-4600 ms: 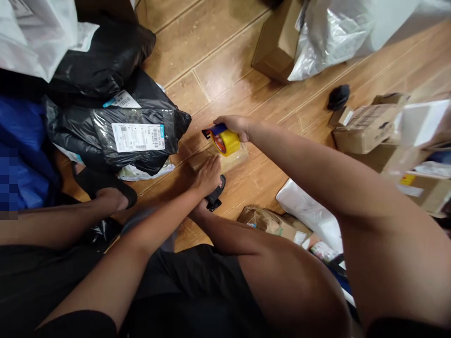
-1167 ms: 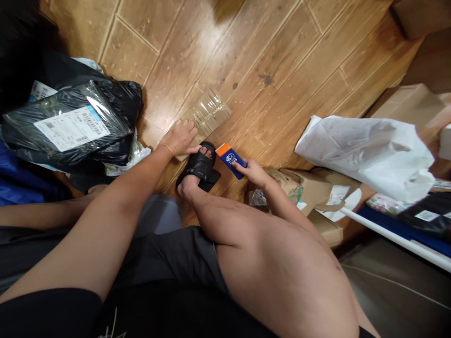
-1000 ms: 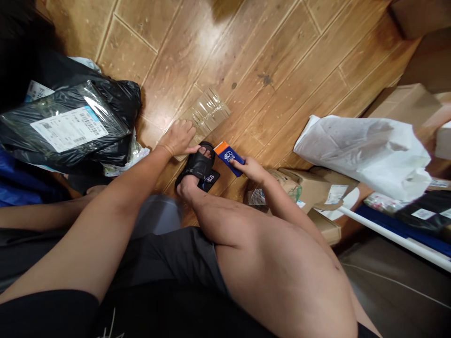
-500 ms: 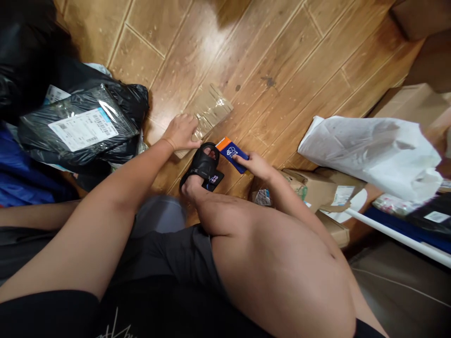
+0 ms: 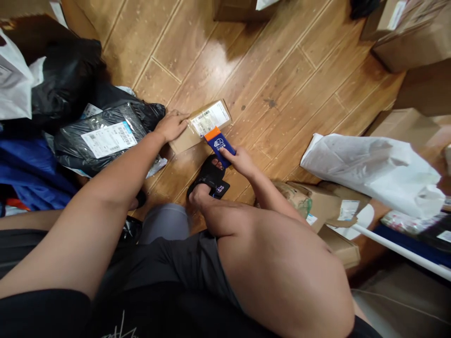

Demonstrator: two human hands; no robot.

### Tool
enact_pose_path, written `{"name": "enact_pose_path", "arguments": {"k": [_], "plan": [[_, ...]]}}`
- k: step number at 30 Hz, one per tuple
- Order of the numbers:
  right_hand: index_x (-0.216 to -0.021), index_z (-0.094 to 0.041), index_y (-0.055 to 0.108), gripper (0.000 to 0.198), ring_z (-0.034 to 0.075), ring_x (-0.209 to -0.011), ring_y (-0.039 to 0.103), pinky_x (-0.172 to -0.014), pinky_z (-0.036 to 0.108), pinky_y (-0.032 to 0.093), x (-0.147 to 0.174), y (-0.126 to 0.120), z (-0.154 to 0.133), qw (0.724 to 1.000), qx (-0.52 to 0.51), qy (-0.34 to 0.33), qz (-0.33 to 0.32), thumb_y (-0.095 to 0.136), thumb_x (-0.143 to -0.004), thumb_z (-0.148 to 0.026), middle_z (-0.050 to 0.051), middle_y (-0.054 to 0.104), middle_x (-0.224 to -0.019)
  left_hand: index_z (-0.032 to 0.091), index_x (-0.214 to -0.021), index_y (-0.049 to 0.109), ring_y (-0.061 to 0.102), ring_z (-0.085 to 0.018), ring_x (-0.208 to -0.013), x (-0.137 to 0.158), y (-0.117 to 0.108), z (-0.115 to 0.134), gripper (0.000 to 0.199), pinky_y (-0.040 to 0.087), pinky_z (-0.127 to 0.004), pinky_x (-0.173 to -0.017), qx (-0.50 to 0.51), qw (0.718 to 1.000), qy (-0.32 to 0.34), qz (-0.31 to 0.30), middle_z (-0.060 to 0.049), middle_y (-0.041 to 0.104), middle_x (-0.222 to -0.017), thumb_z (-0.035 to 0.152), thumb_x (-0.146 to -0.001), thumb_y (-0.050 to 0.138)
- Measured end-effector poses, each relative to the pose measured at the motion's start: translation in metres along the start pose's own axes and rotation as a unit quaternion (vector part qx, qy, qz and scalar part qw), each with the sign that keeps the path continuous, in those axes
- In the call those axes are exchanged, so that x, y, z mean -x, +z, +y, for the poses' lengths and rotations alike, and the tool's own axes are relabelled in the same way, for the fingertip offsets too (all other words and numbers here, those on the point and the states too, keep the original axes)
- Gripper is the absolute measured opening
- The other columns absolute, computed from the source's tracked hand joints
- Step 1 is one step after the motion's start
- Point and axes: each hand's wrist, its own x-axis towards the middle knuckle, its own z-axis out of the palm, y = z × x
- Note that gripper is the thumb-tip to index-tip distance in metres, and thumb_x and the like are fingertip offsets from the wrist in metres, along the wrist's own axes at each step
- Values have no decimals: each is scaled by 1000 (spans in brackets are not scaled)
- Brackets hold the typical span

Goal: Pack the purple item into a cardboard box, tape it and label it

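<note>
Box: a small brown cardboard box [image 5: 181, 142] sits on the wood-look floor [image 5: 268, 70], in front of the person's foot and between the two hands.
Box label: a white printed label [image 5: 219, 112] lies at the box's right end; clear shiny tape shows beside it.
Left hand: the left hand [image 5: 171, 126] touches the box's left end, fingers reaching along the far edge; whether it grips or only steadies the box, I cannot tell.
Right hand: the right hand [image 5: 242, 162] is closed around the blue body of the tape dispenser [image 5: 215, 139], thumb lying on top.
Tape dispenser: it is blue with an orange end and a white printed picture; the orange end overlaps the box's near edge in this view, and whether they touch is unclear.
Foot: a black sandal [image 5: 204, 176] is just beside the box, and a black slab [image 5: 220, 189] showing the digits 10 and 48 is next to the sandal.
Left side: a black plastic parcel [image 5: 75, 136] with a white label lies near the left hand, with blue material [image 5: 26, 162] beyond it.
Right side: a white bag [image 5: 369, 169] lies near cardboard boxes [image 5: 322, 202] and a white pole [image 5: 405, 251].
</note>
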Motion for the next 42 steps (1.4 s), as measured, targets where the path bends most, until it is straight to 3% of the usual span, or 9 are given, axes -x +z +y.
{"name": "enact_pose_path", "arguments": {"k": [5, 11, 17, 22, 24, 28, 31, 35, 42], "plan": [[-94, -21, 65, 71, 22, -73, 72, -65, 32, 59, -3, 7, 23, 1000, -3, 12, 27, 69, -81, -92, 9, 78, -87, 5, -165, 44, 54, -37, -148, 24, 12, 35, 65, 37, -49, -127, -20, 999, -13, 32, -26, 57, -159, 38, -110, 38], [-97, -20, 70, 69, 24, -83, 72, -68, 29, 58, 6, 14, 33, 998, 8, 19, 60, 71, -82, -87, 5, 77, -83, 7, -174, 18, 42, -53, -153, 46, 26, 59, 140, 32, -62, -126, -117, 993, 15, 8, -38, 36, -168, 61, -70, 95], [-96, -19, 72, 67, 25, -83, 73, -68, 30, 57, 17, 7, 10, 998, 4, 7, 56, 69, -86, -85, 6, 78, -87, 20, -170, 32, 67, -42, -128, 32, 15, 50, 128, 54, -45, -103, -14, 999, -5, -45, -23, 62, -149, 55, -64, 95], [-86, -19, 73, 55, 25, -71, 69, -66, 35, 53, 11, -4, -30, 997, 33, 56, 50, 65, -97, -72, 8, 73, -75, 24, -162, 48, 72, -27, -123, 40, 30, 40, 84, 58, -35, -100, 185, 969, 32, -158, -8, 72, -145, 49, -87, 75], [-78, -19, 71, 50, 24, -67, 67, -66, 36, 53, 4, -1, -44, 995, 63, 69, 27, 67, -98, -64, 7, 70, -69, 22, -159, 52, 70, -28, -128, 51, 41, 43, 71, 57, -38, -104, 159, 978, 12, -132, -9, 72, -145, 42, -93, 68], [-71, -21, 66, 53, 24, -61, 65, -63, 38, 55, -13, 12, -66, 994, 44, 104, 9, 65, -99, -66, 8, 67, -64, 18, -156, 54, 53, -34, -148, 92, 57, 68, 56, 45, -49, -120, 3, 998, -7, 58, -19, 58, -158, 32, -102, 59], [-69, -21, 63, 57, 23, -55, 61, -57, 38, 55, -23, 20, -76, 989, 49, 138, 9, 65, -97, -71, 8, 65, -60, 14, -139, 65, 60, -39, -133, 115, 64, 92, 40, 47, -53, -110, -79, 995, 6, 61, -24, 65, -143, 36, -107, 57], [-74, -19, 65, 49, 24, -56, 61, -53, 35, 52, -33, 27, -86, 986, 108, 120, 40, 71, -96, -62, 7, 62, -58, 9, -133, 66, 63, -41, -122, 102, 68, 108, 59, 48, -52, -102, -99, 994, -35, -11, -23, 70, -129, 52, -94, 80], [-81, -20, 65, 34, 19, -55, 60, -54, 29, 53, -40, 38, -107, 985, 76, 124, 92, 72, -98, -48, 2, 60, -61, 11, -154, 53, 55, -40, -137, 62, 68, 114, 85, 42, -50, -115, -54, 991, -104, -67, -25, 61, -150, 34, -81, 91]]}}
